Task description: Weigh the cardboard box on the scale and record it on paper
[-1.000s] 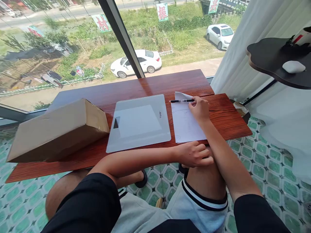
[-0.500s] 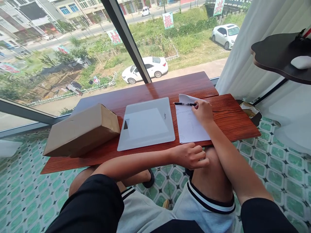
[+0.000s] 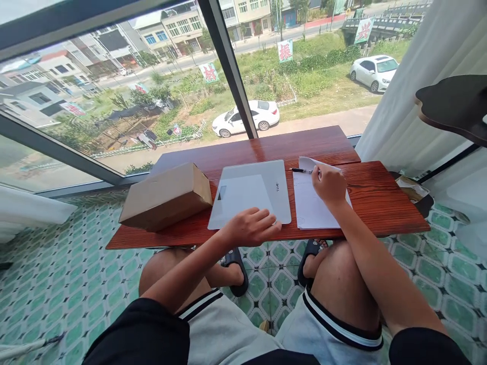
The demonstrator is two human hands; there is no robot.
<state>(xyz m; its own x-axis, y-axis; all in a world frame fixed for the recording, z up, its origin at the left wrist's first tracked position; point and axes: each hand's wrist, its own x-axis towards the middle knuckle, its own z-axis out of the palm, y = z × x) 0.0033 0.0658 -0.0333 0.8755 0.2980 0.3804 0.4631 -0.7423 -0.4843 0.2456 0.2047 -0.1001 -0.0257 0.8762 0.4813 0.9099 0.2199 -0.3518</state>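
The red-brown wooden bench by the window carries, left to right, a closed cardboard box, a flat white board and a sheet of paper with one far corner curled up. The biggest change over the last second is in the left hand: it lay on the person's knee below the bench edge and has now come up onto the near edge of the white board, fingers loosely spread and resting flat on it, gripping nothing. The right hand has hardly shifted; it stays on the upper part of the paper, fingers curled and pinching a black pen that points left across the sheet's top. Judging by this, the left hand is steadying or about to shift the board while the pen work pauses.
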